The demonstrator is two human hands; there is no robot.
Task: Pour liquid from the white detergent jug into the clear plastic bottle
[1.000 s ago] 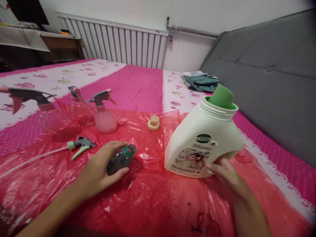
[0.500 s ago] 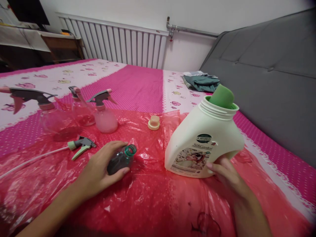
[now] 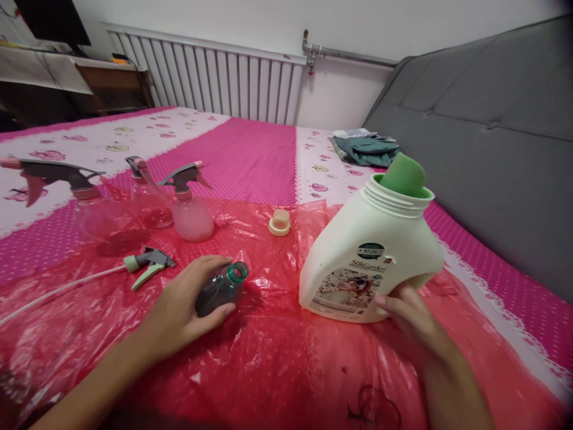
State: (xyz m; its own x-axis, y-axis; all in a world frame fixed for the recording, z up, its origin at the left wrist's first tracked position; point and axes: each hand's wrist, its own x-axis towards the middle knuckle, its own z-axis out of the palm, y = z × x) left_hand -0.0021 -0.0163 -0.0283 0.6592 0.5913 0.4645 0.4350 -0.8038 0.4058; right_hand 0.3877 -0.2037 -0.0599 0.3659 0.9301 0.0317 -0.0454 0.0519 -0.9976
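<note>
My left hand (image 3: pixel 192 301) is wrapped round a small dark green see-through bottle (image 3: pixel 221 289), its mouth uncovered and tilted to the right. In my right hand (image 3: pixel 412 319) is the handle of a large white detergent jug (image 3: pixel 344 263), which leans to the right with its cap off and a green spout (image 3: pixel 405 175) showing in the neck. Between and behind them sits a cream cap (image 3: pixel 280 223) on the red plastic sheet (image 3: pixel 268 358). Left of the bottle lies a loose trigger sprayer head (image 3: pixel 150 263) with a long tube.
Three pink spray bottles stand at the left, the nearest to the middle (image 3: pixel 193 218) holding cloudy liquid. Folded clothes (image 3: pixel 367 147) lie at the back right beside a grey headboard (image 3: pixel 492 125). A white radiator (image 3: pixel 215 77) runs along the wall.
</note>
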